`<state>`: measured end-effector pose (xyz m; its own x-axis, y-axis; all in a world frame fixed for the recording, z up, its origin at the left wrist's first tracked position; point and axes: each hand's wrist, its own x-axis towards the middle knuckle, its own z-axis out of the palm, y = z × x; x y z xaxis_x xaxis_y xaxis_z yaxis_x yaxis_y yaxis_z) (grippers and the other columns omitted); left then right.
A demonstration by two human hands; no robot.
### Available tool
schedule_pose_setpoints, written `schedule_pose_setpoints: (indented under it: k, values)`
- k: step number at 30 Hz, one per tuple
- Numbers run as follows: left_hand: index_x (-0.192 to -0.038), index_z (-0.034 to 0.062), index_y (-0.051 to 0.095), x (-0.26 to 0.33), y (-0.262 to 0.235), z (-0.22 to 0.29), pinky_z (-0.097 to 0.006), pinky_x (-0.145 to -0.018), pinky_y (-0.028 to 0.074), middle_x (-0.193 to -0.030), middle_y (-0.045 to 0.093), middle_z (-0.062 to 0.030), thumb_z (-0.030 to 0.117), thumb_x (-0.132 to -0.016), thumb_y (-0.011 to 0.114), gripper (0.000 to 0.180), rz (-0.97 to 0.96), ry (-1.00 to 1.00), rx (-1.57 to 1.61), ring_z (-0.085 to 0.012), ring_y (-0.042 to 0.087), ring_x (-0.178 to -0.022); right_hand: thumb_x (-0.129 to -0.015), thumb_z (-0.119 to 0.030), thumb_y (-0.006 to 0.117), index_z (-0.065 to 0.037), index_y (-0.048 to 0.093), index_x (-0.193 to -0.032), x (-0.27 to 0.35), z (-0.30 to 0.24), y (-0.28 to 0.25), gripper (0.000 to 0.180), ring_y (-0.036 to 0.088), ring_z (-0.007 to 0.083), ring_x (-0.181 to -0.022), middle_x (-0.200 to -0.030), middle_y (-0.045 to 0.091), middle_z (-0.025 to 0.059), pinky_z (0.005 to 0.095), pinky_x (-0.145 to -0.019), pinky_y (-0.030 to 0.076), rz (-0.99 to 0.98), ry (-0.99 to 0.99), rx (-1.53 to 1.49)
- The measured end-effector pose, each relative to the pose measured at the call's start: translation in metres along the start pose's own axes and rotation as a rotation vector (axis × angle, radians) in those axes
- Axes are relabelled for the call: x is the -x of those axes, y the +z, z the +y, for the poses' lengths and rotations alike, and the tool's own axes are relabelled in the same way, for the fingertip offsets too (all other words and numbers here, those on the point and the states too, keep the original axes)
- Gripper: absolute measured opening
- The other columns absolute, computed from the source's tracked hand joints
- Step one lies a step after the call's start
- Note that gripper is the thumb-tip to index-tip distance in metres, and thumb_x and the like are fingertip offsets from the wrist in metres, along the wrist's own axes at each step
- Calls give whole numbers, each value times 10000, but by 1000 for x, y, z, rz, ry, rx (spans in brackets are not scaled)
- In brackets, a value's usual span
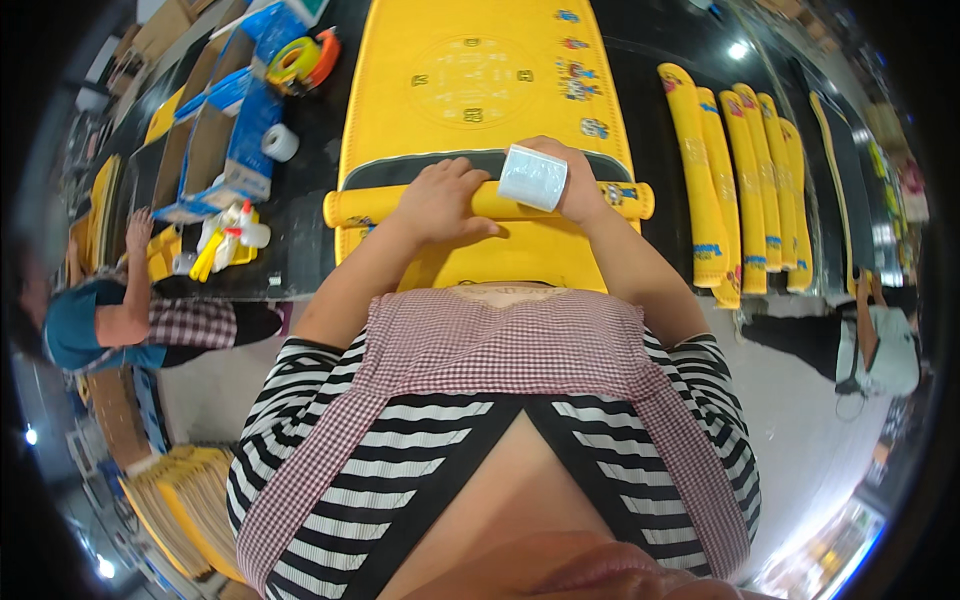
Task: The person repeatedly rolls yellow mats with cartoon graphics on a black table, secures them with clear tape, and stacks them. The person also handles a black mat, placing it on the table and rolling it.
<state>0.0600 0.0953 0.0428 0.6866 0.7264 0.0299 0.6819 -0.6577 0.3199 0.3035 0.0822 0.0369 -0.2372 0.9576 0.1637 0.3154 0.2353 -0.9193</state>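
Observation:
A rolled yellow mat (375, 207) lies crosswise in front of me, on top of flat yellow mats (470, 80) with small cartoon prints. Across the roll's middle rests my left hand (440, 200), its fingers bent over the far side and its thumb stretched along the near side. My right hand (575, 180) is closed round a small roll of clear film (532, 178), held just above the rolled mat right of centre. Its fingertips are partly hidden behind the film roll.
Several finished yellow rolls (745, 180) lie side by side at the right. At the left stand blue cardboard boxes (232, 130), tape rolls (300, 62), a white roll (280, 142) and a yellow tray (240, 250) with bottles. People work at both sides; stacked mats (185, 505) stand behind at left.

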Motion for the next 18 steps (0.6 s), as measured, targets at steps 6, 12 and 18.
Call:
schedule_pose_setpoints:
  k: [6, 12, 18]
  values:
    - [-1459, 56, 554, 8, -2, -3, -433, -1032, 487, -1320, 619, -166, 436, -804, 863, 818, 301, 31, 492, -354, 603, -1209, -763, -208, 876, -101, 761, -1064, -9, 49, 14, 340, 706, 356, -939, -1026, 735, 155, 407, -835, 556, -53, -111, 38]
    - [-1250, 128, 745, -15, -17, 23, -412, -994, 507, -1228, 667, -124, 226, -897, 791, 370, 374, 153, 382, -335, 621, -1137, -836, -221, 784, -95, 748, -1005, -3, 45, 21, 214, 692, 389, -914, -988, 726, 165, 431, -803, 548, 36, -91, 97]
    - [-998, 101, 720, -27, -7, 30, -410, -845, 521, -1050, 680, -84, 73, -824, 795, 192, 400, 294, 319, -328, 627, -948, -856, -205, 742, -80, 742, -991, 3, 37, 18, 184, 692, 391, -931, -995, 731, 168, 425, -810, 545, 36, -44, 183]
